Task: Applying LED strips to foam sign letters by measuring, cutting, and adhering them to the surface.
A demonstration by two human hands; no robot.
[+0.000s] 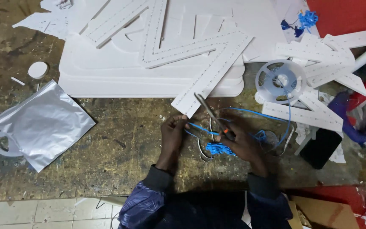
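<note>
My left hand [172, 135] pinches a thin blue wire [200, 128] near the front of a worn workbench. My right hand [244, 146] grips orange-handled scissors [212, 113] whose blades point up and left, open over the wire. The blue wire runs right and up to a clear plastic reel [281, 81]. A tangle of blue wire pieces [217, 148] lies between my hands. A long white perforated strip [210, 76] ends just above my left fingers.
A stack of white foam boards [106, 76] with perforated strips fills the back. A silver foil pouch [43, 123] lies over a white reel at left. More white strips [318, 63] fan out at right, beside a black phone [320, 146]. Red surface at far right.
</note>
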